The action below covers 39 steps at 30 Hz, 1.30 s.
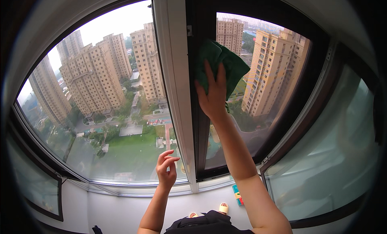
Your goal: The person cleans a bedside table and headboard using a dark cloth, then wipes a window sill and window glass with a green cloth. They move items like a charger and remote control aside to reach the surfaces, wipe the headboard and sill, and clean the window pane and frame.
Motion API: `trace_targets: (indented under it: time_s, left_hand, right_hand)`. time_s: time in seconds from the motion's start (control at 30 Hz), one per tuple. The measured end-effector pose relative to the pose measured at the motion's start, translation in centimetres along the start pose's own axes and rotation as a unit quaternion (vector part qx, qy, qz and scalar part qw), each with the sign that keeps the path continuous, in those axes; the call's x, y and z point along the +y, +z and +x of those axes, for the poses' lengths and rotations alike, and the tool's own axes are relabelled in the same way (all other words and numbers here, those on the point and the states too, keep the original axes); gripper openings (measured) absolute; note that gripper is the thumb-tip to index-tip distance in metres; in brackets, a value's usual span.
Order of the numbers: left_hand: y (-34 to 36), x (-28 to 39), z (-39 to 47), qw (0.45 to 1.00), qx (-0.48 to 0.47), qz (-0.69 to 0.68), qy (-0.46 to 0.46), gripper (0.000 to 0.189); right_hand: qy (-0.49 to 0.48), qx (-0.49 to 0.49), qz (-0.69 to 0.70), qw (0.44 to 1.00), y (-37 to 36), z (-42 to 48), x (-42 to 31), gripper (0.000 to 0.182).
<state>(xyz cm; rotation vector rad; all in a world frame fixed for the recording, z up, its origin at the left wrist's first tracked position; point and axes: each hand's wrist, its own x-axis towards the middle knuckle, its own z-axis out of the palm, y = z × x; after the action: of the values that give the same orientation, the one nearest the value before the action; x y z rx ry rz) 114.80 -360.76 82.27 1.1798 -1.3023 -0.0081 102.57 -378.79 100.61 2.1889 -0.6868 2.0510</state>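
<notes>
My right hand point(214, 96) is raised with fingers spread over a dark green cloth point(234, 67), pressing it against the dark frame point(202, 137) on the left side of the right-hand window. Part of the cloth hangs across the screened pane. Lower and to the left, my left hand point(167, 170) is lifted with bent fingers and nothing in it. It appears in front of the large fixed window pane point(121, 149), near the white mullion point(178, 113); whether it touches the glass I cannot tell.
An opened glass sash point(326, 173) stands at the right, another point(36, 176) at the lower left. The white sill point(145, 191) runs below the windows. A colourful box or book point(238, 195) lies near my feet in yellow slippers point(223, 208). Tall buildings stand outside.
</notes>
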Motion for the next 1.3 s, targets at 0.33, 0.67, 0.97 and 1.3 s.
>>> trace_targets:
  time_s: [0.33,0.67,0.97,1.3]
  left_hand:
    - [-0.4,-0.7,1.8,1.000,0.014,-0.004,0.026,0.028]
    - [-0.4,-1.0,3.6,0.998,0.043,-0.029,0.038,0.028]
    - [0.4,-2.4,1.0,1.000,-0.024,0.003,-0.001,0.023]
    - [1.6,-1.4,-0.8,0.997,-0.068,0.018,-0.029,0.025]
  right_hand:
    - [-0.006,-0.030,-0.115,0.993,0.6,-7.4,1.8,0.057]
    - [-0.095,0.108,-0.147,0.979,-0.2,11.5,-0.6,0.060]
    - [0.021,0.001,-0.056,0.998,0.8,-7.0,2.7,0.049]
    - [0.206,-0.142,-0.085,0.964,0.9,-37.3,7.7,0.049]
